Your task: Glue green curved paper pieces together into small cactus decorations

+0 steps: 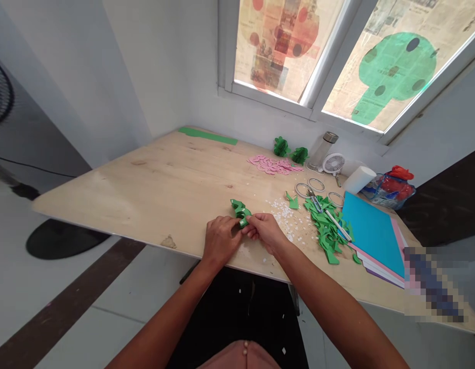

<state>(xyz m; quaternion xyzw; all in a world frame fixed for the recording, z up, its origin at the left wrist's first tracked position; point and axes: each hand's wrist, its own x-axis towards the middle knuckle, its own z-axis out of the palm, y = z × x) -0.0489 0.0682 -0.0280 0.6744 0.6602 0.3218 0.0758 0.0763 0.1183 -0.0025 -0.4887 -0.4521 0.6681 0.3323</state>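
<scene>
A curled, folded green paper cutout (238, 206) stands at the front part of the wooden table, between my two hands. My right hand (267, 231) pinches its near right end between thumb and fingers. From the other side, my left hand (222, 237) is bent around the near end, its fingertips touching the paper and partly hidden. A small white patch shows on the paper by the right fingertips. Tiny white paper bits (291, 218) lie scattered right of my hands, with a loose green scrap (292, 200) among them.
Green paper scraps (327, 233) lie under scissors (314, 201) and a white pen-like stick (338, 225). Coloured sheets (373, 230) are stacked at right. Pink cutouts (273, 165), two green paper shapes (281, 147), a bottle (325, 148) and a small fan (333, 163) stand farther back.
</scene>
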